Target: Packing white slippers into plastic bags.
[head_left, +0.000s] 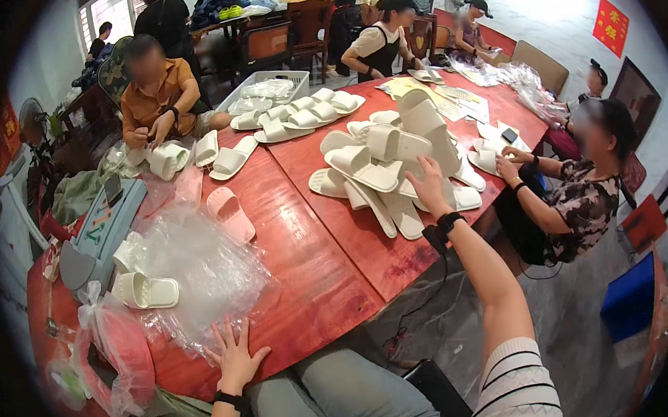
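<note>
At the near edge of the red table (315, 271), a seated person braces the left hand (234, 357), fingers spread and holding nothing, flat on the wood beside a heap of clear bags (200, 270). The right hand (431, 189) is stretched across the gap to the second table, fingers open and resting on the near side of a pile of white slippers (392, 163); no slipper is gripped yet. Judged from this, the step in hand is fetching a slipper from the pile. The next move calls for closing the fingers on one slipper without toppling those leaning above it. One white slipper (149, 290) and a pink slipper (229, 212) lie by the bags. Other workers sit round both tables, and a basket (265, 86) stands beyond.
</note>
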A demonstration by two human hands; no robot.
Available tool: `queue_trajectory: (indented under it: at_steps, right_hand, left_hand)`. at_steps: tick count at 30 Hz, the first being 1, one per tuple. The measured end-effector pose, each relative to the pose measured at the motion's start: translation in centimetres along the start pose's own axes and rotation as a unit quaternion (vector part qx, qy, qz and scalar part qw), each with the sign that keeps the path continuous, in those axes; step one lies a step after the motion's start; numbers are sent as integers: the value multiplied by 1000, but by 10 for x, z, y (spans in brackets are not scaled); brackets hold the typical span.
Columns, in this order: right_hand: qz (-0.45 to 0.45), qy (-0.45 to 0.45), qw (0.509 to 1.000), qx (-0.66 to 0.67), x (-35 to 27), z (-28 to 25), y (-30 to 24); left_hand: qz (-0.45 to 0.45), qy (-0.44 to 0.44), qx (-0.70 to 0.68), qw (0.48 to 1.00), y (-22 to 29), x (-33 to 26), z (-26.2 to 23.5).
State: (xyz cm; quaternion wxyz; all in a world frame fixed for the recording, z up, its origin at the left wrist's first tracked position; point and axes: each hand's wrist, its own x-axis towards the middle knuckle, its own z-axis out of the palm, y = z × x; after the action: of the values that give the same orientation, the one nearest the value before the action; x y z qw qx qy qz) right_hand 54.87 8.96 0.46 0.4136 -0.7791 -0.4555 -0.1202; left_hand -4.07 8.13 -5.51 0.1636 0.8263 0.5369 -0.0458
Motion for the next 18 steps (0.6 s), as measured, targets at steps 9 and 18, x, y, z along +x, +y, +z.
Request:
queue_trajectory:
  at_steps: [9, 18]
  right_hand:
    - [6, -202, 979, -37, 67, 77, -28]
    - [36, -251, 965, -58, 30, 124, -67]
  left_hand:
    - [-9, -9, 30, 999, 9, 5, 2]
    - [-6, -9, 24, 1000, 6, -1, 1]
